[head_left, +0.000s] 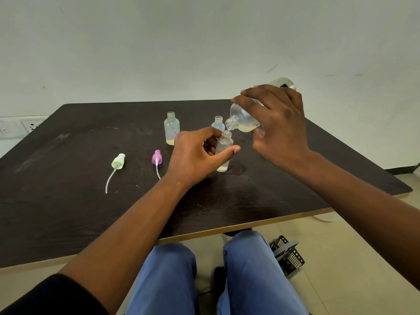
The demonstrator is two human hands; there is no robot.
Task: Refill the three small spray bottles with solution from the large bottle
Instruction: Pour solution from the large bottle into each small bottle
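Note:
My right hand grips the large clear bottle, tilted neck-down to the left, pale solution pooled near its shoulder. Its mouth sits just above the open neck of a small clear spray bottle that stands on the dark table. My left hand holds that small bottle between thumb and fingers. A little pale liquid lies at its bottom. Two more small open bottles stand behind: one with yellowish liquid at its base, another partly hidden by my left hand.
Two spray tops with dip tubes lie on the table's left: a cream one and a purple one. A wet patch sits beside the held bottle. A grey basket stands on the floor by my right knee.

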